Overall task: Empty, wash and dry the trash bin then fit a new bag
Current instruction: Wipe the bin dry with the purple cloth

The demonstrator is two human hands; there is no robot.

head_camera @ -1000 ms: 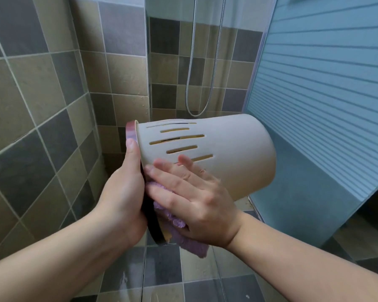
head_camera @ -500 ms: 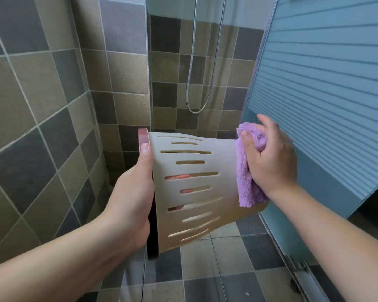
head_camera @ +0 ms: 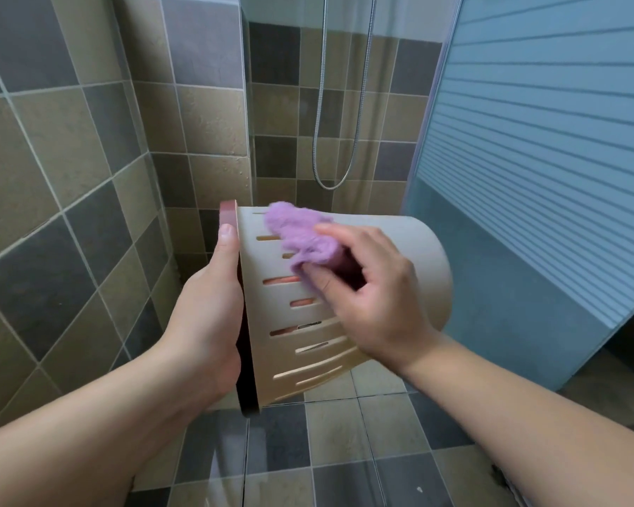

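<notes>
One slotted beige trash bin (head_camera: 410,250), one purple cloth (head_camera: 301,232), two bare hands, left hand (head_camera: 205,316) and right hand (head_camera: 377,305), one shower hose (head_camera: 319,140), one frosted striped glass door (head_camera: 546,140)

The floor (head_camera: 330,429) is laid with square tiles in tan, grey and dark grey, separated by pale grout lines. A small white speck (head_camera: 419,489) is seen on a dark tile at 5 o'clock. The glass partition's lower edge (head_camera: 506,479) meets the floor at 4 o'clock.
</notes>
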